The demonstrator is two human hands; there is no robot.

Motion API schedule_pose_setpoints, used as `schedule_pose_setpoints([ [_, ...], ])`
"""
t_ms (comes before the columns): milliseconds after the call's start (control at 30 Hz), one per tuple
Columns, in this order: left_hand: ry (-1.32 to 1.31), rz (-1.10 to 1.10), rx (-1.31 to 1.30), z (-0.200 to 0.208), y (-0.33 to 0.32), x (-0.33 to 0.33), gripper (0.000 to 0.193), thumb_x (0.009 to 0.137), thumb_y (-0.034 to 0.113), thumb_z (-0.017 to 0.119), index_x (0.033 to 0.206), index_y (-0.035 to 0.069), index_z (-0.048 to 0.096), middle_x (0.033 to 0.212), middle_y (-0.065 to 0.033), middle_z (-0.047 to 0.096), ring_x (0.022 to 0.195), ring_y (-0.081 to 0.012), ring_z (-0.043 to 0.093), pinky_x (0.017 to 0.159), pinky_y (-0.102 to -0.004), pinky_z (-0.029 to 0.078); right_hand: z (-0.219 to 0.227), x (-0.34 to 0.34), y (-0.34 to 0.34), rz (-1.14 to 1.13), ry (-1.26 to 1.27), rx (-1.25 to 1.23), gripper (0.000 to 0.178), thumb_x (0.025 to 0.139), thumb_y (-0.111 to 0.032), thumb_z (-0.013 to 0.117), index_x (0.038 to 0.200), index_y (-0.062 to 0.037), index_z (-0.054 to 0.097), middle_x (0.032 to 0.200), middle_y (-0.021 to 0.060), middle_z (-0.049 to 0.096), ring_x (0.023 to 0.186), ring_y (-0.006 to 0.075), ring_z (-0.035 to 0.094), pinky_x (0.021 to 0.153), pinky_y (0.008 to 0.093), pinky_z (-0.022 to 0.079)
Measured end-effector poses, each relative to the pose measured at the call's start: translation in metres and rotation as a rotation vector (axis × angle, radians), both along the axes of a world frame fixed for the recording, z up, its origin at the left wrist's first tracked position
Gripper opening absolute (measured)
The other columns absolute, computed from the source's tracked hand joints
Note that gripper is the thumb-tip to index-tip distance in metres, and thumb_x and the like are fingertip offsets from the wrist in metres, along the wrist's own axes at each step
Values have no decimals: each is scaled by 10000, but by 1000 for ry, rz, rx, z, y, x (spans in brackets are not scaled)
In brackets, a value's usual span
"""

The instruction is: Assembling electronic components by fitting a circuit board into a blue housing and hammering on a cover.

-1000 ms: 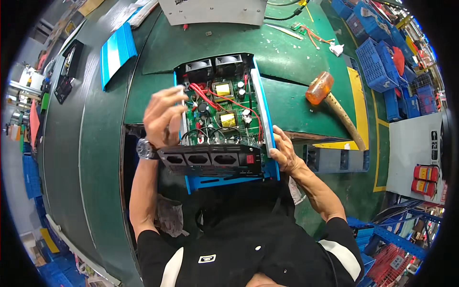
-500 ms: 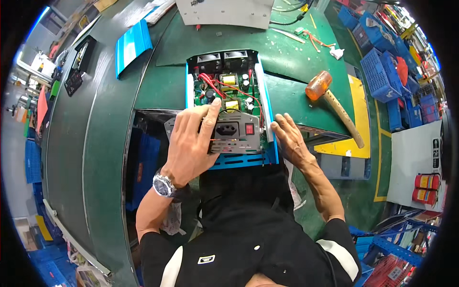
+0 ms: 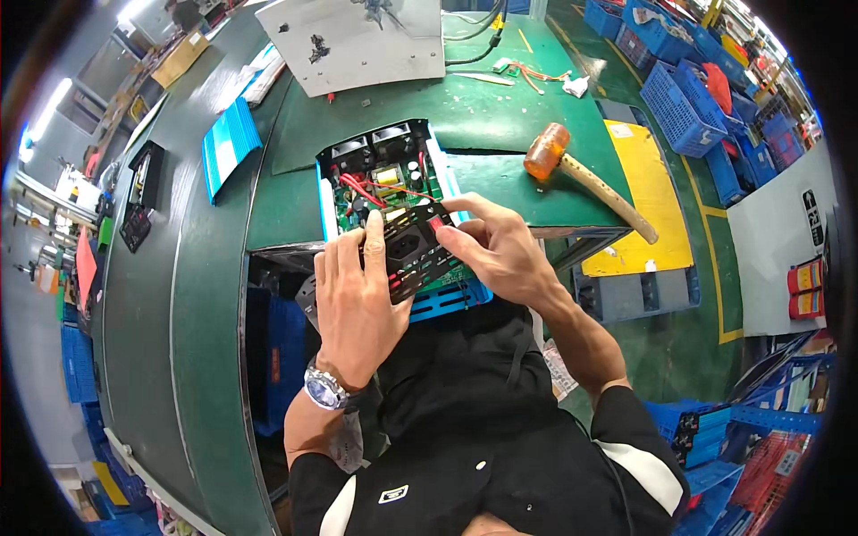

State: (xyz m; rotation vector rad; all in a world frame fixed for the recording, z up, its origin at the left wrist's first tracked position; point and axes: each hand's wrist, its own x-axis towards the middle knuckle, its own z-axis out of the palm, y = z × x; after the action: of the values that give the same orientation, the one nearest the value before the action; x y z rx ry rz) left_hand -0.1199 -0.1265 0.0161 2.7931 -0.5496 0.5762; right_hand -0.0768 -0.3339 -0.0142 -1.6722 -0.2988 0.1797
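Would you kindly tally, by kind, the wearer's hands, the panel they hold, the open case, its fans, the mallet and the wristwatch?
Hands: 2 (left hand, right hand)
Panel: 1
Case: 1
Fans: 2 (left fan, right fan)
Mallet: 1
Wristwatch: 1
Total: 8

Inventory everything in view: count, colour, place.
open casing: 1, blue, centre
circuit board: 1, green, inside
socket panel: 1, black, at hands
mallet: 1, orange head, bench right
cover: 1, blue, bench left
long part: 1, black, far left
metal box: 1, grey, far bench
flat sheet: 1, yellow, right
crates: several, blue, far right
workbench: 1+, green, centre-left
background clutter: uncounted, mixed, edges
left hand: 1, bare, panel's left
right hand: 1, bare, panel's right
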Motion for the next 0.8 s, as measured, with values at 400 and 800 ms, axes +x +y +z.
schedule_pose_setpoints([
  [400, 46, 62, 114, 10, -11, 14, 875, 673, 149, 877, 1421, -78, 484, 1171, -174, 566, 1112, -345, 563, 969, -455, 434, 4, 27, 9, -28, -106, -174, 328, 959, -152, 672, 1188, 74, 610, 681, 48, 645, 597, 53, 516, 522, 274, 418],
  [800, 111, 34, 114, 24, -3, 33, 694, 742, 101, 795, 1374, -56, 555, 1145, -206, 637, 1053, -391, 642, 907, -448, 522, -1, 32, -10, 122, 93, 169, 441, 1025, -183, 626, 1379, 66, 543, 787, 21, 636, 646, 74, 579, 590, 246, 506],
])
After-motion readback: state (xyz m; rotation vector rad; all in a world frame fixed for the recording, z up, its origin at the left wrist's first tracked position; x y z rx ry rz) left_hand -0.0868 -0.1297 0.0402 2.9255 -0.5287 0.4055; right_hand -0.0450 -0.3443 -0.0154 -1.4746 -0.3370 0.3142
